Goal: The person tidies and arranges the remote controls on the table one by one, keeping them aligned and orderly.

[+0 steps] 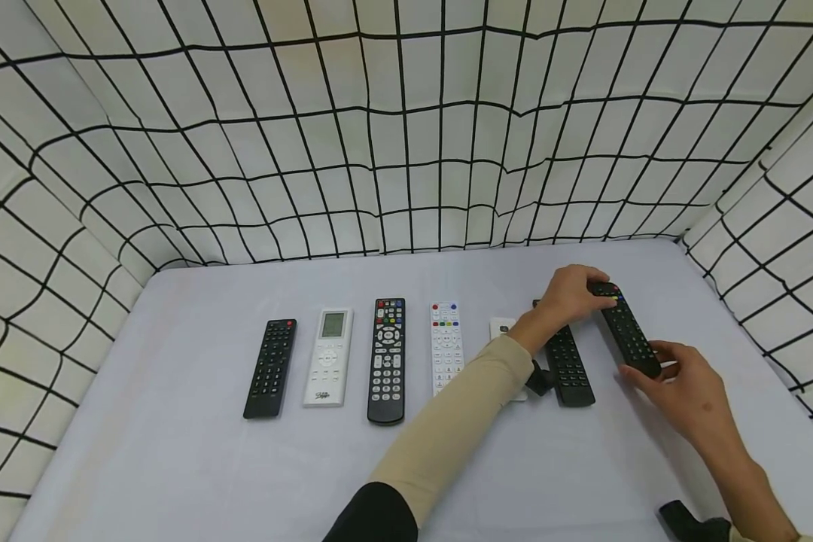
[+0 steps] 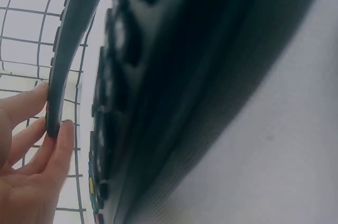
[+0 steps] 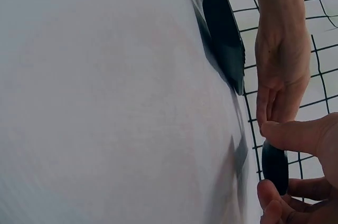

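Both hands hold one black remote control [image 1: 626, 331] between them, tilted over the right side of the white table, its buttons facing up. My left hand [image 1: 572, 293] pinches its far end, where small coloured buttons show. At the near end, my right hand [image 1: 691, 388] grips it between thumb and fingers. In the left wrist view the remote [image 2: 74, 44] is seen edge-on, with the left fingers around its lower end. The right wrist view shows the near end of the remote [image 3: 275, 168] between right thumb and fingers. Beneath my left forearm lies another black remote [image 1: 569, 369], partly covered.
To the left lie a black remote [image 1: 269, 369], a white remote with a screen [image 1: 328, 357], a grey-buttoned black remote [image 1: 386, 361] and a white remote [image 1: 446, 339]. Another white remote [image 1: 501, 327] is mostly hidden by my left arm. Black wire grid [image 1: 440, 135] encloses the table's back and sides.
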### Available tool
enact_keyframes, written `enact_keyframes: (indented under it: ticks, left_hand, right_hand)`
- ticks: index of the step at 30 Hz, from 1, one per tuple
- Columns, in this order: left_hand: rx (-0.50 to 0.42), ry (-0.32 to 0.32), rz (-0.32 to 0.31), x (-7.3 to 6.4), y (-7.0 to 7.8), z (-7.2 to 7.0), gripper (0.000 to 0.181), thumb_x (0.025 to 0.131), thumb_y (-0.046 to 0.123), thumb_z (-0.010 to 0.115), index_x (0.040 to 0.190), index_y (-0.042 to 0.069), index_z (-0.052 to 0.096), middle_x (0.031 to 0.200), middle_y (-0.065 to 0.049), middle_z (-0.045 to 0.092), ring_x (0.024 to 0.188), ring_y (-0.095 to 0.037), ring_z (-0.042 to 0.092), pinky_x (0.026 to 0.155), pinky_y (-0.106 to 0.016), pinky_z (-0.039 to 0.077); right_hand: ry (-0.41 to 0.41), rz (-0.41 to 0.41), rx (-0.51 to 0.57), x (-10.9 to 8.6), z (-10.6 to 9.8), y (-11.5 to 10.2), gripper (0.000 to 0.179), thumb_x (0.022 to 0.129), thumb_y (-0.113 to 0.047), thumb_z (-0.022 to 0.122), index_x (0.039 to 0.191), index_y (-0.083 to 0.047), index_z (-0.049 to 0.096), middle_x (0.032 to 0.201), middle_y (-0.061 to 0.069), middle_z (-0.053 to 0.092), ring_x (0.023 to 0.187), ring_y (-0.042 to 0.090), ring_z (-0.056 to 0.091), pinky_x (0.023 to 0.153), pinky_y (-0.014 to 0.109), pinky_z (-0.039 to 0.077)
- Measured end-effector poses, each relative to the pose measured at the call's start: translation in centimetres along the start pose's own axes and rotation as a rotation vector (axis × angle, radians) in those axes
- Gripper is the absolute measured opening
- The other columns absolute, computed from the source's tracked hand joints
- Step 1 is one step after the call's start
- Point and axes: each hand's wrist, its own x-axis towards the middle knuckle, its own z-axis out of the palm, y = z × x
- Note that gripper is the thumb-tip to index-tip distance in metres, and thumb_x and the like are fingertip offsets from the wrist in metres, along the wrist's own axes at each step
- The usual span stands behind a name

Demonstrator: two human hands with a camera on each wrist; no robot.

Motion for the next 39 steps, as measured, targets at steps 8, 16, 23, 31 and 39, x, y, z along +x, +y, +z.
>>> enact_keyframes:
  ticks: [8,16,23,31,39]
  left_hand:
    - [0.148,-0.08,0.035,0.0,-0.1,0.4,0.043,0.095,0.039,0.077,0.137,0.028,0.07,0.135,0.015,0.071,0.123,0.003,0.062,0.1,-0.007,0.045]
    - [0.228,-0.167,0.056,-0.3,0.3,0.5,0.045,0.096,0.04,0.075,0.139,0.029,0.068,0.14,0.017,0.068,0.133,0.002,0.059,0.108,-0.009,0.043]
    - [0.264,-0.201,0.04,-0.8,0.3,0.8,0.045,0.096,0.043,0.074,0.139,0.03,0.067,0.14,0.019,0.067,0.133,0.004,0.058,0.11,-0.01,0.042]
    - [0.291,-0.206,0.051,-1.0,0.1,1.0,0.046,0.097,0.044,0.073,0.14,0.032,0.066,0.141,0.02,0.066,0.134,0.004,0.056,0.11,-0.01,0.041]
    - [0.326,-0.207,0.043,-1.4,0.1,0.8,0.047,0.098,0.046,0.071,0.142,0.034,0.063,0.145,0.021,0.063,0.137,0.004,0.054,0.113,-0.011,0.04]
  right_hand:
    - [0.001,0.039,-0.006,-1.1,0.4,-0.4,0.077,0.091,-0.036,0.081,0.14,0.015,0.05,0.122,0.035,0.06,0.096,0.038,0.064,0.056,0.021,0.043]
    - [-0.027,0.081,-0.03,-1.8,0.6,-0.5,0.078,0.089,-0.035,0.083,0.138,0.016,0.05,0.116,0.035,0.059,0.097,0.04,0.06,0.067,0.027,0.044]
    - [-0.07,0.101,-0.042,-2.0,0.6,-0.2,0.082,0.089,-0.037,0.082,0.139,0.017,0.047,0.118,0.036,0.057,0.099,0.042,0.058,0.074,0.042,0.051]
    - [-0.075,0.091,-0.048,-2.2,0.7,-0.1,0.081,0.09,-0.038,0.081,0.138,0.017,0.047,0.116,0.034,0.057,0.098,0.04,0.059,0.069,0.032,0.046]
    - [-0.07,0.057,-0.041,-2.2,0.9,0.0,0.079,0.091,-0.036,0.08,0.137,0.018,0.045,0.114,0.034,0.056,0.097,0.04,0.06,0.068,0.028,0.043]
